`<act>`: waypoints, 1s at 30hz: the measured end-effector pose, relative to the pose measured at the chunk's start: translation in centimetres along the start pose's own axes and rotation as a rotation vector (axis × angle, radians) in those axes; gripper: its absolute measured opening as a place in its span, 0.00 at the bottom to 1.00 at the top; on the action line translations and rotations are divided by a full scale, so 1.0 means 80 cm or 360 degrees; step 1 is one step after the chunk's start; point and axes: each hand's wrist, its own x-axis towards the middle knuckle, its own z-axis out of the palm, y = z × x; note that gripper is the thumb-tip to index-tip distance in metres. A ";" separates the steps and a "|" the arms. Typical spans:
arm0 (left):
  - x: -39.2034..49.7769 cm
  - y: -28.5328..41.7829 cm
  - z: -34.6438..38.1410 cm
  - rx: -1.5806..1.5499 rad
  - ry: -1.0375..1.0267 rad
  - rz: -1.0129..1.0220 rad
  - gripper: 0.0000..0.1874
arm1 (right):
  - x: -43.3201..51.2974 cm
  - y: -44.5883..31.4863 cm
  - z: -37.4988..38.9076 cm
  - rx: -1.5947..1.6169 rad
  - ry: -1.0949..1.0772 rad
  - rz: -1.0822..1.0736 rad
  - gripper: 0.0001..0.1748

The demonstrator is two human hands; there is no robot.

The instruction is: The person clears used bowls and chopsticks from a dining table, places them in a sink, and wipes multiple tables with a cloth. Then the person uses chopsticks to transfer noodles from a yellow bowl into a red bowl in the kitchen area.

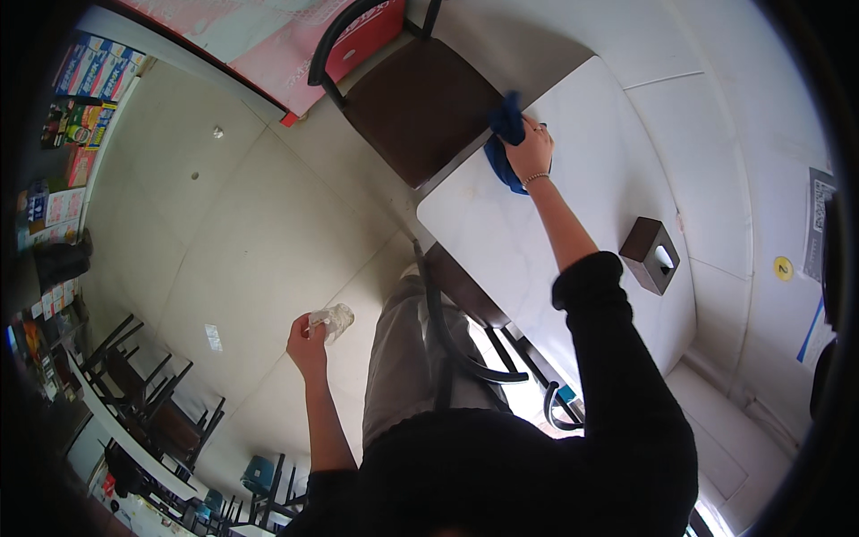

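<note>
My right hand (531, 151) presses a bunched dark blue cloth (500, 158) onto the white tabletop (496, 221), at the edge beside a brown chair seat; part of the cloth sticks up above the fingers. A beaded bracelet circles that wrist. Away from the table, over the floor, my left hand (310, 342) grips a clear, crumpled-looking plastic cup or bag (333, 322) with whitish contents or residue; which of these it is cannot be told. A dark box with an oval opening, seemingly a tissue box (651, 255), rests on the tabletop near the wall.
A chair with a brown seat (423, 107) touches or nearly touches the table's far edge. Another chair's curved black metal frame (439, 322) stands close by my legs. Stacked goods (97, 64) line the left side, with dark chairs (147, 396) below. A white wall (718, 168) borders the table.
</note>
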 end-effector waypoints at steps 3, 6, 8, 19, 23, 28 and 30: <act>0.004 0.012 0.006 0.0117 -0.0042 -0.0090 0.15 | -0.061 -0.040 0.012 0.0003 -0.0270 0.0019 0.22; 0.010 0.018 0.009 -0.0102 -0.0065 0.0106 0.15 | -0.093 -0.054 0.002 0.0272 -0.0896 -0.0667 0.27; 0.008 0.018 0.009 -0.0057 -0.0056 0.0047 0.15 | -0.066 -0.036 -0.005 0.0146 -0.1106 -0.0991 0.26; 0.014 0.023 -0.011 0.0084 -0.0025 0.0064 0.14 | -0.076 -0.047 0.036 0.0323 -0.0720 -0.1030 0.24; 0.009 0.017 -0.026 0.0102 0.0000 0.0062 0.14 | 0.058 0.012 0.020 -0.0015 -0.0379 -0.0158 0.15; 0.019 0.017 -0.035 0.0226 -0.0086 0.0100 0.14 | -0.048 -0.047 0.077 0.0127 -0.0246 -0.0517 0.13; 0.030 0.019 -0.036 0.0175 -0.0099 0.0275 0.15 | -0.149 -0.075 0.092 0.0406 -0.0343 -0.0994 0.22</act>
